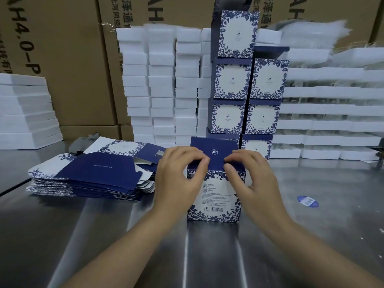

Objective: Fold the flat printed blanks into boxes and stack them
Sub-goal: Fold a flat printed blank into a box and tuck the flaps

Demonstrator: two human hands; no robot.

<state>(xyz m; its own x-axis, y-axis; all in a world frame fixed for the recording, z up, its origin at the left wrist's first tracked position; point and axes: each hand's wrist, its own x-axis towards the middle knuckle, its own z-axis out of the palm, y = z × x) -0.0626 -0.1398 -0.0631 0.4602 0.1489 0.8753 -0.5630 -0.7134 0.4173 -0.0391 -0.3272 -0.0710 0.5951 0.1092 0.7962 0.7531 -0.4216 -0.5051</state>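
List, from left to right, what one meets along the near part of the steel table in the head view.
pile of flat printed blanks → left hand → box being folded → right hand → round blue sticker

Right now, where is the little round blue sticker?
In the head view, the blue sticker lies on the steel table, right of the right hand and the box being folded.

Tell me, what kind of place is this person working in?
Probably a packing workshop or warehouse: brown shipping cartons line the back, white foam inserts stand in stacks, and folded printed boxes pile up near flat blanks on a steel table.
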